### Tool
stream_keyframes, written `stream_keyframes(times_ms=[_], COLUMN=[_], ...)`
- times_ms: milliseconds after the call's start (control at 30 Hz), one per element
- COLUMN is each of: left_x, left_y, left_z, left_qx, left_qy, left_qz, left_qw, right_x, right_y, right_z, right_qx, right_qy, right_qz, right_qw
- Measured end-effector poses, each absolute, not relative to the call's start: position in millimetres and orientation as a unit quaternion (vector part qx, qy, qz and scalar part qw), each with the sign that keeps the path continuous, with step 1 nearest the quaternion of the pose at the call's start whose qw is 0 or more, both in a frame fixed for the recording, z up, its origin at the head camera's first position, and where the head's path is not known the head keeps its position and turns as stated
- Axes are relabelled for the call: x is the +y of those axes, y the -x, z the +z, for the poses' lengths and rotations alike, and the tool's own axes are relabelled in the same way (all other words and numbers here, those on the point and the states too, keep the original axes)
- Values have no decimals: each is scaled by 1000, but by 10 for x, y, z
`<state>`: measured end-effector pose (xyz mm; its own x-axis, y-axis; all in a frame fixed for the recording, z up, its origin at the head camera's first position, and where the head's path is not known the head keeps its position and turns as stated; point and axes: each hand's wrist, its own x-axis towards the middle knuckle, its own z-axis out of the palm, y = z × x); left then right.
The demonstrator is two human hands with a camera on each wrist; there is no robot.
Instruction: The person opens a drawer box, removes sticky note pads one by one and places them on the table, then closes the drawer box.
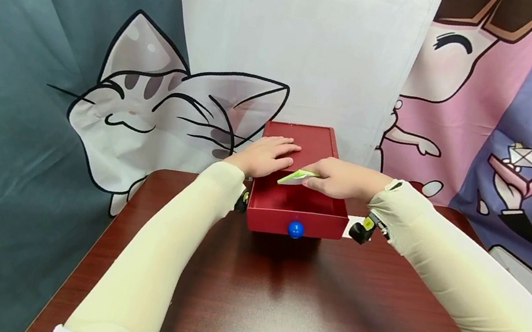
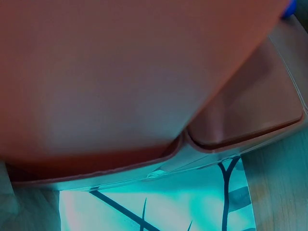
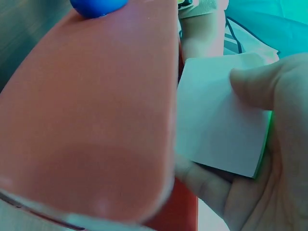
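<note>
A red box [image 1: 318, 135] with an open drawer [image 1: 290, 226] stands at the table's far end. The drawer front carries a round blue knob [image 1: 295, 229]. My left hand [image 1: 263, 157] rests on the box's top with fingers extended. In the left wrist view that hand is hidden, and red box surfaces [image 2: 120, 86] fill most of the picture. Over the drawer, my right hand [image 1: 335, 177] pinches a small flat white pad with a green edge [image 3: 221, 110]. Thumb [image 3: 252, 86] and fingers hold opposite faces of it, tilted above the drawer's opening.
The brown table [image 1: 272, 320] stretches toward me. A white sheet [image 1: 353, 227] lies at the drawer's right side. Behind the box hangs a printed cloth [image 1: 299, 30] with cartoon figures.
</note>
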<state>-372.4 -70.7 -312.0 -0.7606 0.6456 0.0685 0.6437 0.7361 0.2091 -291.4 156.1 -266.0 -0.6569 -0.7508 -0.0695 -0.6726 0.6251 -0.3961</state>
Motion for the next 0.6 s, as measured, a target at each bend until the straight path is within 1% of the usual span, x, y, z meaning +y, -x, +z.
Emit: stream_keyframes(times_ms=[167,600], left_x=[-708,-689], left_y=[3731,3727], left_z=[-3130,-3129], left_qx=[932,933], left_qy=[-345,-343], left_qz=[112,112], left_qw=[5,-2], right_x=[1647,1862], right_y=[2880,2767], right_z=[-2658,-2699], right_qx=[892,877], right_qy=[397,408], right_qz=[-189,-249], right_qw=[107,51])
